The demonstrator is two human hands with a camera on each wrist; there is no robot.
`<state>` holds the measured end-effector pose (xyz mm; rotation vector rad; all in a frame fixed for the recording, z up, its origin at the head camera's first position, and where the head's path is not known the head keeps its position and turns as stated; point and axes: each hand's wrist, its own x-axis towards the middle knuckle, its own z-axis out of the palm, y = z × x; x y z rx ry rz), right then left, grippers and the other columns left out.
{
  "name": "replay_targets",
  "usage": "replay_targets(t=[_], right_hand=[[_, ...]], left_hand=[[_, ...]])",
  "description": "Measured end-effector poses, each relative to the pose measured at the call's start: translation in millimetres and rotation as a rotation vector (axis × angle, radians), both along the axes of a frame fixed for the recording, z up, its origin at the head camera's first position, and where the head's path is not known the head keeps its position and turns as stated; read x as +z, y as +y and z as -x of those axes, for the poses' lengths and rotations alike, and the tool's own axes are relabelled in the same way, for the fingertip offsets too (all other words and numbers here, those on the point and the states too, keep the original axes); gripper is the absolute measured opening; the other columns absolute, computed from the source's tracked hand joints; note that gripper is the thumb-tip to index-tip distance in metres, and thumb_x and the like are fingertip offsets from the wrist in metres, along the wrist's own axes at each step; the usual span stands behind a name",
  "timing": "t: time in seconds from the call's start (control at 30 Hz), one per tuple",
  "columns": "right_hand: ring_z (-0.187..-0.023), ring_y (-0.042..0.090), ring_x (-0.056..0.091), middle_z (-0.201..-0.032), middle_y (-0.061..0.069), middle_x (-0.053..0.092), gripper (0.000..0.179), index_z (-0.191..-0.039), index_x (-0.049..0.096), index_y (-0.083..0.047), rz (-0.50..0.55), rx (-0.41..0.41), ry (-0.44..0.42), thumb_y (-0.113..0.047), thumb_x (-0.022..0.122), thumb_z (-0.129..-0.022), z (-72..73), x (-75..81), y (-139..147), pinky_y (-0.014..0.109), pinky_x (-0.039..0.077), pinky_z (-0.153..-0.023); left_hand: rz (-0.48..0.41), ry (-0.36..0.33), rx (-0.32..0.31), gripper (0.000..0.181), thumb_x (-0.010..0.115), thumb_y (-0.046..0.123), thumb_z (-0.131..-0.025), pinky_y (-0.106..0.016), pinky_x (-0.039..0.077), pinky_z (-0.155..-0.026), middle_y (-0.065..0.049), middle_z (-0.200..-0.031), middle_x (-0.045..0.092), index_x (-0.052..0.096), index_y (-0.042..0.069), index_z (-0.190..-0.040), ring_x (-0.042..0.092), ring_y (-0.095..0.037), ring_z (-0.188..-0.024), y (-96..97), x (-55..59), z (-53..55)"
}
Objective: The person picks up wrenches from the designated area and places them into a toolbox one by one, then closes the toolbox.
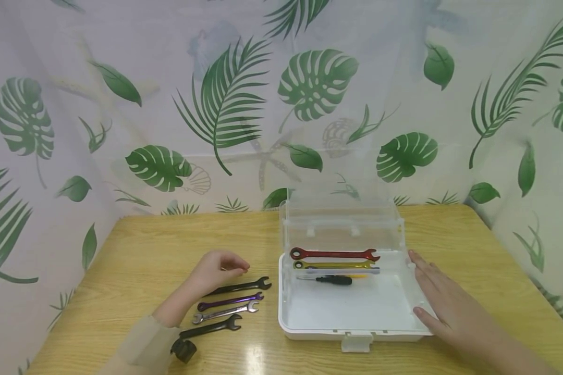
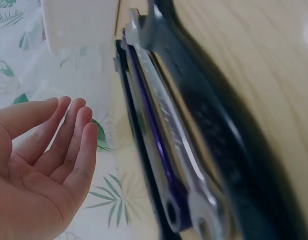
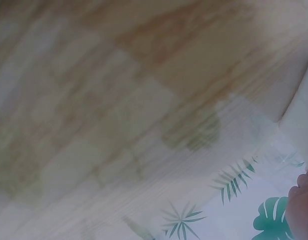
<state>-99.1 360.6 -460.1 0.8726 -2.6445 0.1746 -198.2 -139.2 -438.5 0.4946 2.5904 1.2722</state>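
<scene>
My left hand (image 1: 218, 271) hovers over the far end of a row of wrenches, its fingers loosely bent and nothing between them. The row holds a black wrench (image 1: 244, 286) partly hidden by that hand, a purple wrench (image 1: 230, 301), a silver wrench (image 1: 226, 312) and a nearer black wrench (image 1: 211, 328). With fairly straight fingers, my right hand (image 1: 443, 307) rests against the right wall of a white toolbox (image 1: 347, 312). Inside, toward the back, lie a red wrench (image 1: 335, 254), a yellow wrench (image 1: 333, 265) and a screwdriver with a black handle (image 1: 335, 280).
The toolbox's clear lid (image 1: 342, 229) stands raised at the back. A white latch (image 1: 356, 342) hangs from its front. By the left sleeve is a small black object (image 1: 184, 350). Behind the wooden table (image 1: 206, 234) hangs a leaf-patterned cloth (image 1: 244, 182).
</scene>
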Motion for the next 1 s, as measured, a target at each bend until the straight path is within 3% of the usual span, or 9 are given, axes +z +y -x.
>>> replay_targets(t=[0.23,0.53,0.8,1.0], right_hand=[[-0.164,0.0,-0.007,-0.179,0.013,0.018,0.082,-0.157,0.037,0.012,-0.004,-0.004,-0.002,-0.028,0.073,-0.096,-0.5,0.6,-0.8,0.013,-0.005,-0.13],[-0.164,0.0,-0.006,-0.179,0.012,0.017,0.082,-0.158,0.036,0.012,0.003,0.0,-0.001,-0.027,0.072,-0.096,-0.7,-1.1,0.8,0.014,-0.004,-0.131],[-0.164,0.0,-0.006,-0.179,0.011,0.017,0.081,-0.158,0.036,0.012,0.002,-0.009,-0.017,-0.027,0.072,-0.097,-0.9,-0.9,0.9,0.013,-0.004,-0.13],[-0.164,0.0,-0.006,-0.179,0.011,0.017,0.081,-0.157,0.038,0.013,-0.001,-0.014,-0.022,-0.027,0.073,-0.096,-0.7,-1.1,1.0,0.013,-0.005,-0.13]], left_hand=[[0.013,-0.033,0.006,0.016,0.076,0.006,-0.097,-0.029,0.061,-0.084,-0.013,-0.107,0.08,0.079,0.0,-0.111,0.074,-0.019,-0.095,-9.5,-10.9,-0.1],[-0.009,-0.084,-0.048,0.019,0.077,0.002,-0.094,-0.023,0.061,-0.079,-0.015,-0.106,0.079,0.077,-0.003,-0.113,0.074,-0.018,-0.093,-19.2,-25.6,0.4],[-0.025,-0.087,-0.133,0.023,0.078,-0.004,-0.09,-0.021,0.062,-0.079,-0.017,-0.104,0.078,0.075,-0.006,-0.113,0.073,-0.017,-0.09,-22.6,-31.1,5.3],[0.001,-0.075,-0.135,0.024,0.079,-0.009,-0.088,-0.021,0.062,-0.078,-0.014,-0.102,0.077,0.075,-0.006,-0.111,0.07,-0.015,-0.089,-21.5,-30.4,5.7]])
